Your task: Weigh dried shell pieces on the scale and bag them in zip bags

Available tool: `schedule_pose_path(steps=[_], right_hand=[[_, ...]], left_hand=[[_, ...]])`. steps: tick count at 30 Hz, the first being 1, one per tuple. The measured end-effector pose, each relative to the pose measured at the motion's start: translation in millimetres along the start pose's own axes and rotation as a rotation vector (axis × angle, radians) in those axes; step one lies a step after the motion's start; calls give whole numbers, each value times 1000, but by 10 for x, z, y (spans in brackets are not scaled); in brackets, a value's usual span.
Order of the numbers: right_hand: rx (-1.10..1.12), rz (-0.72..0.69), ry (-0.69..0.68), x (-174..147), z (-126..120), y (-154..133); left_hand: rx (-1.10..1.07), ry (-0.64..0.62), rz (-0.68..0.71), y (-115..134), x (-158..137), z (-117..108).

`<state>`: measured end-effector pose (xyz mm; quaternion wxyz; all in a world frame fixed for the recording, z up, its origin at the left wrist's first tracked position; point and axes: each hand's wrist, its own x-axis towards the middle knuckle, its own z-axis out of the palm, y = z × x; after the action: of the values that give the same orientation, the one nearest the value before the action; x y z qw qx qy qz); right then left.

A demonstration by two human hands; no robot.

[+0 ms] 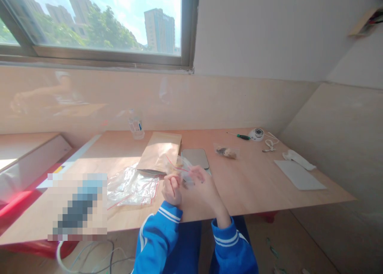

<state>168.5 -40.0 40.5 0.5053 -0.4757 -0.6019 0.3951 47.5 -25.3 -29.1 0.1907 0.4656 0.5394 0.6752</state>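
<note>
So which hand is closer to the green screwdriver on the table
The right hand. It is toward the screwdriver's side of the table, though well short of it; the left hand is farther over, beside the pile of plastic bags.

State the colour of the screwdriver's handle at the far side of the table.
Green, on the small screwdriver beside the round white device; seen in the head view.

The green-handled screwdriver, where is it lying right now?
In the head view, the green-handled screwdriver lies on the far right part of the wooden table, just left of a small round white device, well beyond both hands.
</note>
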Motion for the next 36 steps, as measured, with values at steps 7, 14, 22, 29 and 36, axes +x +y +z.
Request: schedule_pose_path(steps=[7, 14, 22, 29, 36], right_hand=[[-36, -121, 221, -154, -98, 109], [36, -83, 272, -174, -101, 203], [184, 66, 524, -159, -168, 240], [231, 153, 389, -165, -285, 360], [227, 178, 243, -230, -452, 466]], left_hand=[[79, 108, -40, 32, 170, -17], [-74, -340, -50, 42, 138, 2], [-115, -108, -69, 1, 146, -14], [-121, -117, -175, -41, 166, 7], [-264, -116, -303, 7, 232, 43]])
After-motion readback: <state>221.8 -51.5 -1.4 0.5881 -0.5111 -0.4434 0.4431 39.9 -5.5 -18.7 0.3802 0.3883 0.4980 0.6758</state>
